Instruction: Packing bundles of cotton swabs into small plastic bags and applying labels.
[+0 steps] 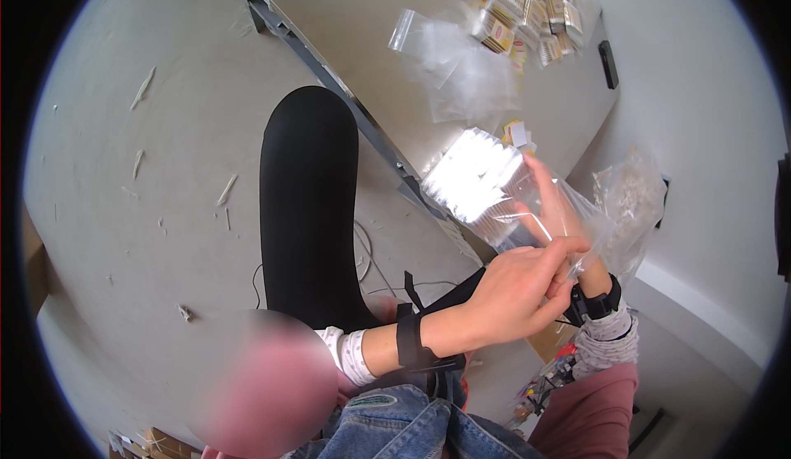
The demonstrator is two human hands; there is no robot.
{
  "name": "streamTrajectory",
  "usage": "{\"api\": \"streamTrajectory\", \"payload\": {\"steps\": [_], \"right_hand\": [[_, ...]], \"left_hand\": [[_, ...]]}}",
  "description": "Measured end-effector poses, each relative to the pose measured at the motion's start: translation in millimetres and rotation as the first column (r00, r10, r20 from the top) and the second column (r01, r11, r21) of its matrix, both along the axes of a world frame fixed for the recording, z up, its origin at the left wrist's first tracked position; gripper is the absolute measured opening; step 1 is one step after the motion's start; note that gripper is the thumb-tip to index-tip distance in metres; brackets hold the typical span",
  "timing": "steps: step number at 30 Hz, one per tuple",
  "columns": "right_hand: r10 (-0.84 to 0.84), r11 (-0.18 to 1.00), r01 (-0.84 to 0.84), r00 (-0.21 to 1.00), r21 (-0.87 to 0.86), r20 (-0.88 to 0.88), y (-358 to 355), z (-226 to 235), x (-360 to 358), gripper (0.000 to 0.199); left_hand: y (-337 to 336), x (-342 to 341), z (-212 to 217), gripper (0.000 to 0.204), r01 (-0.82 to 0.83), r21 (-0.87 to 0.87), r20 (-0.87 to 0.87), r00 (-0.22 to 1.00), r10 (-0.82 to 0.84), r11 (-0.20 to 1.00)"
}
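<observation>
A clear plastic bag point(527, 191) hangs between my hands, over the table's near edge. In its far end lies a ribbed bundle of thin white sticks point(474, 177), probably cotton swabs, partly washed out by glare. My left hand point(527, 290) pinches the bag's near end between thumb and fingers. Behind the clear film, my right hand point(554, 212) holds the bag from the right side, its thumb and forefinger at the bundle's end. Part of the right palm is hidden by the left hand and the film.
Flat clear bags point(461, 67) lie on the table point(354, 18), with several cotton swab packs point(527, 6) at its far end. A crumpled clear bag point(633, 199) sits at the right by the wall. Scraps point(227, 189) litter the floor around a black rounded seat point(309, 203).
</observation>
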State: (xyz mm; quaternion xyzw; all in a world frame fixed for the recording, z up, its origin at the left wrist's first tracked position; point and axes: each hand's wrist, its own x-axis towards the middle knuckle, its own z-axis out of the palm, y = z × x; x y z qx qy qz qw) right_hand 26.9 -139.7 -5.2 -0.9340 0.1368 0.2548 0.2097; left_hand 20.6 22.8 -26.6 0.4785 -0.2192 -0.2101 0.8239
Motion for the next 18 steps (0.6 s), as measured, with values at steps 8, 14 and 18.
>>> {"api": "streamTrajectory", "payload": {"steps": [8, 14, 18], "right_hand": [[-0.098, 0.968, 0.121, 0.989, 0.220, -0.110, -27, -9, 4, 0.071], [-0.145, 0.946, 0.180, 0.979, 0.268, -0.144, -10, -8, 13, 0.071], [-0.154, 0.950, 0.183, 0.979, 0.252, -0.132, -20, -8, 8, 0.070]], "left_hand": [[-1, 2, 3, 0.044, -0.001, -0.013, -0.012, 1.000, 0.001, 1.000], [4, 2, -1, 0.044, -0.001, 0.019, -0.012, 1.000, 0.001, 1.000], [0, 3, 1, 0.043, -0.003, -0.002, -0.011, 1.000, 0.003, 1.000]]}}
